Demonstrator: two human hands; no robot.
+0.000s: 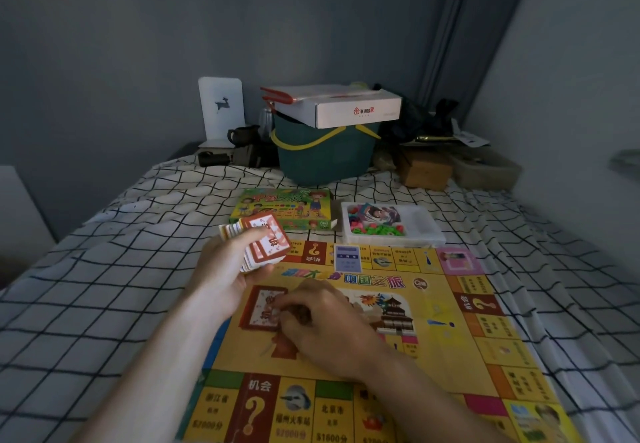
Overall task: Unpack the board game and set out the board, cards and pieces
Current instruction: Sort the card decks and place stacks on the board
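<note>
We see the yellow game board (450, 321) lying flat at lower centre, a red-backed card pile (262, 311) on its middle, a fanned card stack (263, 245) raised above its upper left, a blue card (347, 258) on its top edge, the green game box (287, 207) and the white tray of coloured pieces (391, 224) just beyond.

Yellow board (446, 307); red-bordered cards (268, 250); black-checked white sheet (104, 287).

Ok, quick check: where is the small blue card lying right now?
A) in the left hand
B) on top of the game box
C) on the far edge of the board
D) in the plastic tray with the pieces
C: the blue card lies flat on the board along its far edge, just in front of the plastic tray.
</note>
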